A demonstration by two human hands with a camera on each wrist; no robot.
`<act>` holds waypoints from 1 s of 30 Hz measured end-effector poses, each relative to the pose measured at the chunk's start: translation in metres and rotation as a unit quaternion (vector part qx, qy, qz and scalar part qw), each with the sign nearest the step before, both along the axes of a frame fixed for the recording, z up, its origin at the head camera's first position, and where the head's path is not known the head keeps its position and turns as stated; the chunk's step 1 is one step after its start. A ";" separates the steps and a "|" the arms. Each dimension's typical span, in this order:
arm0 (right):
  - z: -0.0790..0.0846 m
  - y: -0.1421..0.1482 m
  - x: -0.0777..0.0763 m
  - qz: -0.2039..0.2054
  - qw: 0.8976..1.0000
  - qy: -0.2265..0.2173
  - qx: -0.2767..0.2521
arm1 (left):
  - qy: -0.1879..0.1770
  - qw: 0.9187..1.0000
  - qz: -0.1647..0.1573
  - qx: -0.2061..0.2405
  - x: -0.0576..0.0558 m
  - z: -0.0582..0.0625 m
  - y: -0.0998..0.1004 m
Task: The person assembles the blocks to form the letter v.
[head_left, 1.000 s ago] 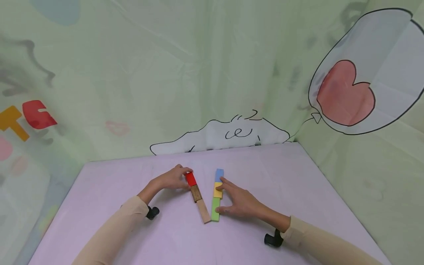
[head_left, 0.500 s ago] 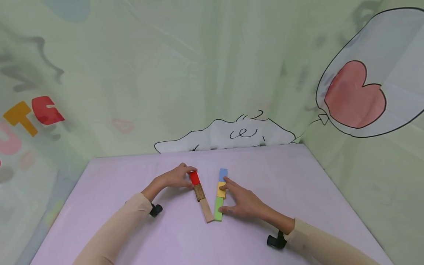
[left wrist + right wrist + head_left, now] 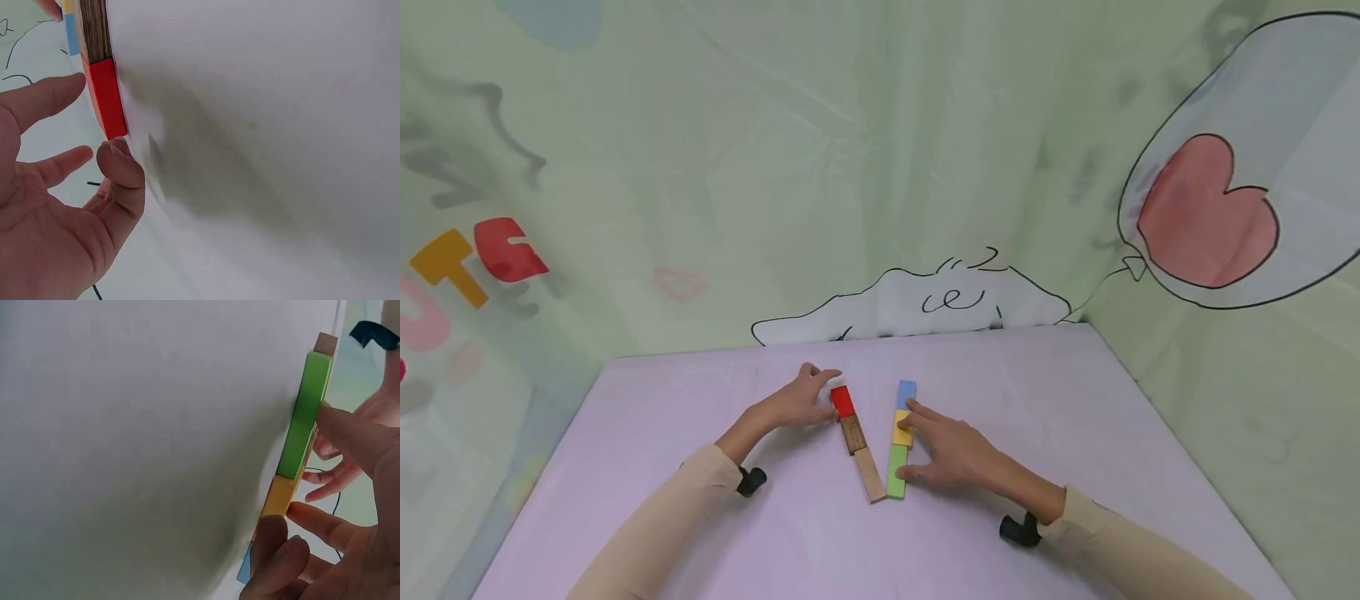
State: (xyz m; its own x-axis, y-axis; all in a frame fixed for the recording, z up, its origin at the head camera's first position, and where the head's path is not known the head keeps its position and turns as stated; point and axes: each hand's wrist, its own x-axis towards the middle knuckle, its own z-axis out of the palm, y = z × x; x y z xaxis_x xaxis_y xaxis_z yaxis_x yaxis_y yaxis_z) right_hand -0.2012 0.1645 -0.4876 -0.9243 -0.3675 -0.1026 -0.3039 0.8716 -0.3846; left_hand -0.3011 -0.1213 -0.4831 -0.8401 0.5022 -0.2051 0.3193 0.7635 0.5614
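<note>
Two rows of small blocks form a narrow V on the table. The left row holds a red block [image 3: 843, 401], a dark brown wooden block [image 3: 853, 434] and a light wooden block [image 3: 870, 475]. Blue [image 3: 907, 390], yellow [image 3: 902, 437] and green [image 3: 895, 485] blocks make up the right row. My left hand [image 3: 790, 404] is spread around the red block's far end, its thumb beside the block and a forefinger raised off it. Along the right row lies my right hand [image 3: 958, 454], thumb at the green block's edge, fingertips against the yellow and blue ones.
A pale lilac cloth covers the table [image 3: 1060, 400]. Behind it hangs a printed curtain [image 3: 820, 167] with a balloon drawing [image 3: 1210, 208]. Black wrist cameras stick out below both forearms, the right one [image 3: 1019, 530] close above the cloth.
My left fingers have loosened from the red block, the forefinger lifting off its far end. The right hand stays at its row. The whole head view has shifted slightly.
</note>
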 end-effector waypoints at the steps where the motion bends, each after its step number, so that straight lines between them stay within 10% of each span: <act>1: 0.001 0.000 0.000 -0.001 1.000 0.000 0.007 | 0.005 1.000 0.006 0.001 0.002 0.000 -0.001; 30: 0.009 0.007 0.001 0.007 0.997 0.062 0.054 | 0.206 0.976 0.062 -0.046 0.090 -0.009 0.013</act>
State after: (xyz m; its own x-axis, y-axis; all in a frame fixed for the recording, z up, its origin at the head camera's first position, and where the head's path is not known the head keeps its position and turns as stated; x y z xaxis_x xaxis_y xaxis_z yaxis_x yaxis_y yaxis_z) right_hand -0.2001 0.1714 -0.4788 -0.9270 -0.3739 -0.0278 -0.3561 0.9012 -0.2471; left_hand -0.2109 -0.1080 -0.4920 -0.9140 0.3867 0.1229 0.4050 0.8513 0.3334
